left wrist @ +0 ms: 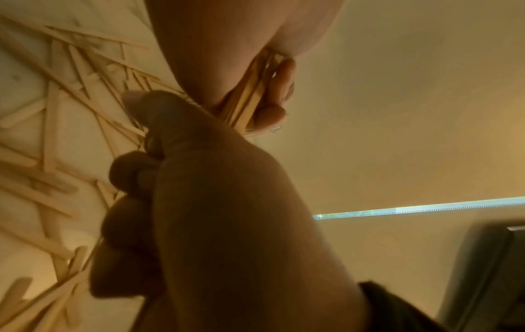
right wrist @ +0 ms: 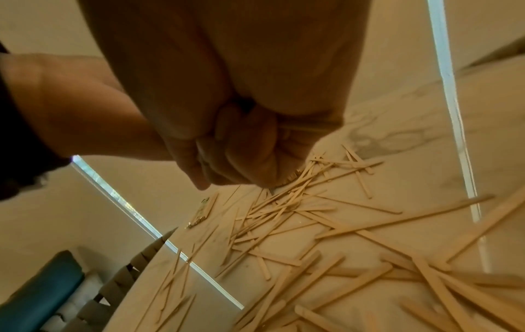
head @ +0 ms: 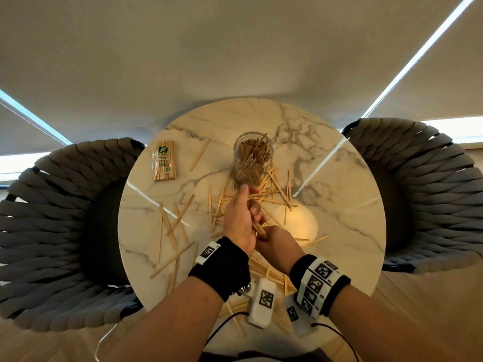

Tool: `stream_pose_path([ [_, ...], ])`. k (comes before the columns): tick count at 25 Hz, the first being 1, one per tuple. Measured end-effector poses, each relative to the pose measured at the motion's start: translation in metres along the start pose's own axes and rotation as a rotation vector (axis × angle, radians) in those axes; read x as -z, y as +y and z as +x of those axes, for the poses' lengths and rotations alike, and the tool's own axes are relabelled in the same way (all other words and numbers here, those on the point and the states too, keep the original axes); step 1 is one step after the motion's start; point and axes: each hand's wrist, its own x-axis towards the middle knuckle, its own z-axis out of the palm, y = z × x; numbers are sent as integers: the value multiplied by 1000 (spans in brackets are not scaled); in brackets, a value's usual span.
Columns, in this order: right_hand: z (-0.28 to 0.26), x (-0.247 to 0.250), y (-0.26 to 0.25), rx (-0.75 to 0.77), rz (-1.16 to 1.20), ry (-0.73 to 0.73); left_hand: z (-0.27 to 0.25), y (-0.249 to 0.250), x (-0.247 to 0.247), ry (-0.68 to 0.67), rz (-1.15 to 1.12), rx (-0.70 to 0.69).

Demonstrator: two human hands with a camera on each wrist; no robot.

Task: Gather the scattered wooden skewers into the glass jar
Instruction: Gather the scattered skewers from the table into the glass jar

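The glass jar [head: 253, 159], upper centre of the head view, already stands well filled with flat wooden sticks. Just below it, mid-frame, the left hand [head: 239, 218] curls around a small bundle of sticks [head: 258, 227], and the right hand [head: 278, 244] closes on the bundle's lower end. Many loose sticks [head: 172, 226] remain strewn over the marble table [head: 339, 205], so I judge roughly half is left
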Motion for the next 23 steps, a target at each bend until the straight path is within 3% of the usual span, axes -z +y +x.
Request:
stream_pose_path([
  [3,-4,2,-2,63,76,-9,-1,6,1,18,-37,-22],
  [6,-10,9,11,99,304,43,12,33,10,97,-220,-125],
  [9,-8,15,18,-101,791,29,16,48,12,122,-321,-185],
  [12,-4,19,3,-234,1156,-65,-3,25,-9,41,-232,-167],
  [16,-6,32,2,-283,1080,19,-15,10,-25,-95,-172,-127],
  [23,-2,30,21,-355,840,217,-18,0,-20,-165,-119,-69],
])
